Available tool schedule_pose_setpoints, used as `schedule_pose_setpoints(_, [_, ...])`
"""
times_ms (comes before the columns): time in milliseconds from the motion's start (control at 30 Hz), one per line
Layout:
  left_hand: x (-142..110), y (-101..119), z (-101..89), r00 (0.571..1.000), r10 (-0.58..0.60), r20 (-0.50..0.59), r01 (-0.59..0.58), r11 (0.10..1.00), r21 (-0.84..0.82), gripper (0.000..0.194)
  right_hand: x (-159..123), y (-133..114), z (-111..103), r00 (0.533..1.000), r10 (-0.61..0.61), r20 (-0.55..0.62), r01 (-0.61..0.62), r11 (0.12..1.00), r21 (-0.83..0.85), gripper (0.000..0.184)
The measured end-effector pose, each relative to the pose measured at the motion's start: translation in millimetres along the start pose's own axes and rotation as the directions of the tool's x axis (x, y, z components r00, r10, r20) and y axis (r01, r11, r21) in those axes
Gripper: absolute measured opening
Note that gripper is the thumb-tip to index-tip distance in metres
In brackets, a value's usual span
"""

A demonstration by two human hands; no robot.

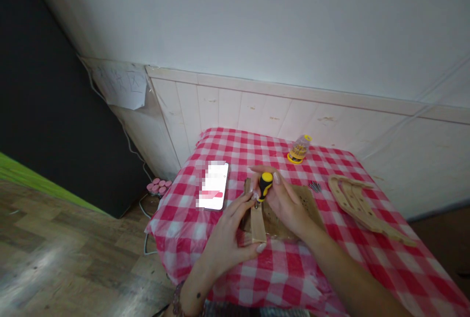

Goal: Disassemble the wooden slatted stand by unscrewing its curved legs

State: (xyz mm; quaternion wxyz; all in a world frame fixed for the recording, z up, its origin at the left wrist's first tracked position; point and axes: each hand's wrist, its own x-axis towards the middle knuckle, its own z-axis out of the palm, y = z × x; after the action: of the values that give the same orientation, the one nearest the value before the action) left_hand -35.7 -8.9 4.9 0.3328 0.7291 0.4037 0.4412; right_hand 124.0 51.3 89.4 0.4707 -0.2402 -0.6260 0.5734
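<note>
My left hand (229, 236) is closed around a pale wooden piece (258, 225), thumb at its near end and fingertips by its far end. My right hand (288, 204) holds a short screwdriver (263, 190) with a black and yellow handle, its thumb pressed against the side. The driver stands tilted over the far end of the wood, where a small metal part shows between my left fingertips; its exact kind is too small to tell. Under both hands lies a brown sheet (311, 203) with small dark holes or specks.
A phone (215, 187) with a lit screen lies left of my hands. Behind stands a clear case of yellow bits (299, 150). Several screws (315, 186) and curved wooden parts (352, 202) lie rightward on the checked tablecloth (183, 204). A white panelled wall (253, 106) borders the table's back.
</note>
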Motion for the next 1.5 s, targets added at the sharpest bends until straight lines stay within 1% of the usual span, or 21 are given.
schedule_pose_setpoints(100, [-1.0, -0.4, 0.0, 1.0, -0.01, -0.002, 0.01, 1.0, 0.003, 0.074, -1.8, -7.2, -6.2, 0.999, -0.019, 0.033, 0.023, 0.992, -0.123, 0.037])
schedule_pose_setpoints(233, [0.5, 0.5, -0.7, 1.0, 0.02, -0.001, -0.02, 1.0, -0.007, 0.074, -2.3, -14.9, -11.6, 0.994, -0.077, 0.073, 0.092, 0.97, -0.226, 0.029])
schedule_pose_setpoints(333, [1.3, 1.0, -1.0, 1.0, 0.015, 0.001, -0.015, 1.0, -0.009, 0.076, -1.5, -15.0, -11.0, 0.989, -0.121, 0.09, 0.135, 0.976, -0.172, 0.021])
schedule_pose_setpoints(400, [0.9, 0.5, -0.8, 1.0, 0.001, 0.0, -0.001, 1.0, -0.012, 0.076, -1.1, -13.1, -8.7, 0.988, -0.12, 0.096, 0.13, 0.986, -0.108, 0.017])
schedule_pose_setpoints(467, [0.2, -0.4, -0.6, 1.0, -0.01, 0.002, 0.01, 1.0, -0.016, 0.077, -0.6, -10.6, -5.8, 0.992, -0.101, 0.081, 0.108, 0.991, -0.078, 0.017])
schedule_pose_setpoints(567, [0.0, -0.9, -0.7, 1.0, -0.019, 0.008, 0.019, 1.0, -0.017, 0.077, 0.2, -6.3, -2.6, 0.997, -0.063, 0.053, 0.066, 0.996, -0.062, 0.023])
schedule_pose_setpoints(700, [1.8, 1.1, -1.5, 1.0, -0.002, 0.017, 0.002, 1.0, -0.019, 0.075, 0.1, -1.9, -3.6, 0.997, 0.0, 0.075, -0.002, 1.0, 0.021, 0.043])
schedule_pose_setpoints(733, [2.1, 1.6, -1.5, 1.0, 0.003, 0.018, -0.002, 1.0, -0.019, 0.075, -0.2, -1.8, -4.6, 0.997, 0.013, 0.076, -0.015, 0.999, 0.03, 0.045])
schedule_pose_setpoints(800, [2.3, 1.9, -1.4, 1.0, 0.004, 0.011, -0.004, 1.0, -0.015, 0.074, -1.1, -3.6, -6.6, 0.997, 0.018, 0.072, -0.018, 1.0, -0.008, 0.04])
schedule_pose_setpoints(867, [1.7, 1.5, -1.0, 1.0, 0.004, -0.001, -0.004, 1.0, -0.01, 0.073, -1.5, -7.3, -7.6, 0.997, -0.019, 0.081, 0.024, 0.998, -0.06, 0.028])
schedule_pose_setpoints(933, [0.9, 0.8, -0.4, 1.0, 0.007, -0.007, -0.007, 1.0, -0.006, 0.073, -1.2, -11.2, -6.7, 0.994, -0.055, 0.096, 0.061, 0.996, -0.06, 0.022])
schedule_pose_setpoints(1033, [0.2, -0.4, 0.4, 1.0, 0.007, -0.014, -0.007, 1.0, -0.007, 0.074, 0.1, -12.6, -3.2, 0.993, -0.051, 0.105, 0.052, 0.999, -0.001, 0.023])
schedule_pose_setpoints(1133, [0.3, -1.3, 0.7, 1.0, 0.012, -0.006, -0.012, 1.0, -0.01, 0.073, 0.9, -6.8, -1.0, 0.992, -0.047, 0.114, 0.043, 0.998, 0.038, 0.025])
schedule_pose_setpoints(1233, [0.0, -2.1, 0.4, 1.0, 0.014, 0.001, -0.014, 1.0, -0.012, 0.073, 0.4, 0.0, -1.9, 0.993, -0.029, 0.117, 0.018, 0.995, 0.099, 0.037])
schedule_pose_setpoints(1267, [-0.2, -2.3, 0.3, 1.0, 0.009, 0.0, -0.009, 1.0, -0.01, 0.073, 0.1, 0.8, -2.7, 0.994, -0.01, 0.109, 0.0, 0.995, 0.097, 0.041])
schedule_pose_setpoints(1333, [-0.6, -2.5, 0.2, 1.0, 0.0, 0.001, 0.0, 1.0, -0.006, 0.073, -0.4, -0.7, -4.2, 0.996, 0.019, 0.087, -0.021, 1.0, 0.023, 0.041])
schedule_pose_setpoints(1433, [-0.4, -2.0, 0.2, 1.0, 0.015, -0.003, -0.015, 1.0, -0.01, 0.076, -0.6, -8.4, -5.1, 0.996, -0.023, 0.082, 0.031, 0.994, -0.105, 0.03])
schedule_pose_setpoints(1500, [0.2, -1.5, 0.2, 1.0, 0.03, -0.006, -0.03, 0.999, -0.015, 0.076, -0.3, -13.0, -4.2, 0.992, -0.057, 0.113, 0.065, 0.995, -0.073, 0.024])
